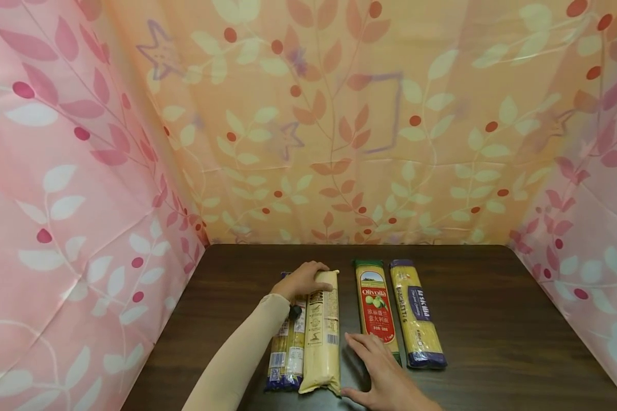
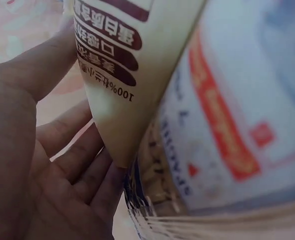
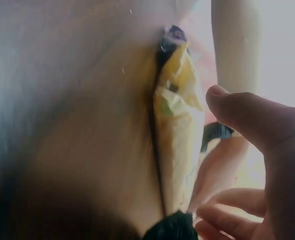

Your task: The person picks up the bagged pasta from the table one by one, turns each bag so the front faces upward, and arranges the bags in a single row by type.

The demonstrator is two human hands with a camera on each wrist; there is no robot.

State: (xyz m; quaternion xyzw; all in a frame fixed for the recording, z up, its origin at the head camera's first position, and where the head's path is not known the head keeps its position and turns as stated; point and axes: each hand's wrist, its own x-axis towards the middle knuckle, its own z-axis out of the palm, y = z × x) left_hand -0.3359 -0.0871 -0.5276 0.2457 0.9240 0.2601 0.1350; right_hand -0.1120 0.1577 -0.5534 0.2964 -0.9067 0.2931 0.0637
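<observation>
A long cream pasta packet (image 1: 322,342) lies lengthwise on the dark table. My left hand (image 1: 301,281) reaches over its far end, its fingers bent round the edge there. In the left wrist view the thumb and fingers of the left hand (image 2: 62,165) meet the printed packet's (image 2: 118,110) tapered end. Close along its left side is a blue-ended spaghetti packet (image 1: 288,362), partly hidden by the left arm. My right hand (image 1: 383,374) is spread beside the cream packet's near end, its thumb close to the corner. Between the right hand's (image 3: 247,150) thumb and fingers there is a gap.
A red-labelled Olivoila pasta packet (image 1: 375,302), with green ends, lies right of the cream one, its near end partly behind the right hand. Farther right is a purple-ended La Sicilia spaghetti packet (image 1: 418,314). Patterned curtains (image 1: 308,125) enclose the table (image 1: 493,319) at the back and sides.
</observation>
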